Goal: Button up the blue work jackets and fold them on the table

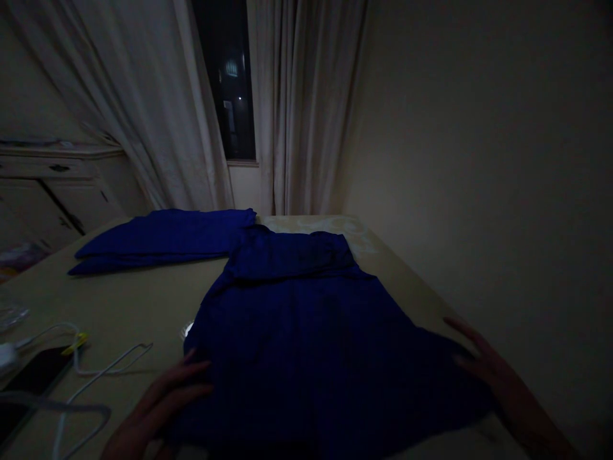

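A dark blue garment point(297, 338) lies spread over the bed, its narrow far end folded over and its wide end towards me. Whether it is a shirt, a skirt or trousers I cannot make out. My left hand point(160, 399) rests at its left edge, fingers stretched out over the cloth and thumb hidden. At the flared right edge is my right hand point(486, 364), fingers apart, touching the cloth. Another blue garment point(167, 233), folded flat, lies at the far left, touching the top of the spread one.
A phone point(41, 377) and a white cable point(96, 374) lie at the left on the bed point(129, 300). A small bright object point(188, 329) shows beside the garment. A wall point(479, 160) borders the right; curtains point(306, 115) and a cabinet point(62, 185) stand behind. The room is dim.
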Available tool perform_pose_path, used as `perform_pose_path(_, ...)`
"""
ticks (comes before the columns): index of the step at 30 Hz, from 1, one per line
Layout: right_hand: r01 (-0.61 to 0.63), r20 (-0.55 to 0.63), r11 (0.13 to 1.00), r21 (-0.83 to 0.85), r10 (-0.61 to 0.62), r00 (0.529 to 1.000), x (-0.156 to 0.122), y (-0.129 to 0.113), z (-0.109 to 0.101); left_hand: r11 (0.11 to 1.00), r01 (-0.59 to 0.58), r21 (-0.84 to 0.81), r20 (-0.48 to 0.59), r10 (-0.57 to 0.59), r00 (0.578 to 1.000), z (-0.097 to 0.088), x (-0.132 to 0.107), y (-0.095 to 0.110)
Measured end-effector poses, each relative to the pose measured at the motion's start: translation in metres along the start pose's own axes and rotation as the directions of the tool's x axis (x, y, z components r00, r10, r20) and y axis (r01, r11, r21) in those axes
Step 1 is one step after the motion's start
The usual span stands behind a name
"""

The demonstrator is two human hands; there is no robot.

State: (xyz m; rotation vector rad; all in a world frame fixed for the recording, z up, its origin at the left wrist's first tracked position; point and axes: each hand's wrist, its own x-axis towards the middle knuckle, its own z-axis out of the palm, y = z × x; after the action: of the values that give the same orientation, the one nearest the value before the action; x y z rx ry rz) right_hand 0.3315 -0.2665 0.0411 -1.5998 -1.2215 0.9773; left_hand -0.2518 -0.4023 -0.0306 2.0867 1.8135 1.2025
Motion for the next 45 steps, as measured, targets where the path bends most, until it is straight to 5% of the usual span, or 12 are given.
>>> perform_pose_path(3, 0.174, -0.026, 0.977, 0.12, -0.172, 0.985, 0.061, -0.082, 0.027, 0.99, -0.137, -0.043, -0.132, 0.13, 0.983, -0.017, 0.125, 0.028)
perform_pose_path(6, 0.375, -0.142, 0.894, 0.245, -0.349, 0.926, 0.135, -0.142, 0.071, 0.981, -0.186, -0.049, -0.459, 0.143, 0.877, -0.022, 0.241, 0.035)
perform_pose_path(9, 0.353, -0.156, 0.904, 0.242, -0.323, 0.933, 0.185, -0.147, 0.11, 0.98, -0.108, -0.169, -0.57, -0.008, 0.822, -0.016, 0.289, 0.013)
perform_pose_path(13, 0.463, -0.023, 0.861, -0.212, -0.478, 0.878, 0.187, -0.074, 0.143, 0.939, 0.245, -0.241, -0.377, -0.323, 0.868, 0.011, 0.247, -0.042)
perform_pose_path(17, 0.658, 0.423, 0.482, -0.578, -0.513, 0.747, 0.15, -0.006, 0.168, 0.764, 0.643, -0.059, -0.082, -0.645, 0.759, 0.037, 0.2, -0.079)
perform_pose_path(22, 0.67, 0.596, 0.141, -0.729, -0.353, 0.721, 0.136, -0.005, 0.182, 0.628, 0.739, -0.243, 0.133, -0.733, 0.667, 0.051, 0.2, -0.056)
perform_pose_path(25, 0.594, 0.54, 0.061, -0.802, -0.349, 0.766, 0.153, -0.015, 0.155, 0.613, 0.719, -0.327, 0.254, -0.677, 0.691, 0.059, 0.165, -0.022)
perform_pose_path(30, 0.342, 0.273, 0.224, -0.912, -0.29, 0.917, 0.173, -0.014, 0.104, 0.722, 0.616, -0.315, 0.622, -0.333, 0.709, 0.055, 0.087, 0.019)
perform_pose_path(35, 0.579, 0.384, 0.494, -0.648, -0.445, 0.809, 0.121, -0.02, 0.162, 0.939, 0.345, 0.017, 0.202, -0.341, 0.918, 0.056, 0.121, 0.038)
perform_pose_path(39, 0.67, 0.593, 0.532, -0.518, -0.342, 0.729, 0.059, -0.019, 0.215, 0.928, 0.242, 0.283, 0.247, -0.315, 0.916, 0.087, 0.154, 0.045)
perform_pose_path(42, 0.685, 0.629, 0.577, -0.445, -0.343, 0.697, 0.043, -0.013, 0.218, 0.931, 0.217, 0.293, 0.393, -0.324, 0.861, 0.099, 0.161, 0.037)
perform_pose_path(45, 0.669, 0.551, 0.61, -0.425, -0.412, 0.726, 0.059, -0.01, 0.208, 0.938, 0.19, 0.29, 0.34, -0.287, 0.896, 0.096, 0.16, 0.026)
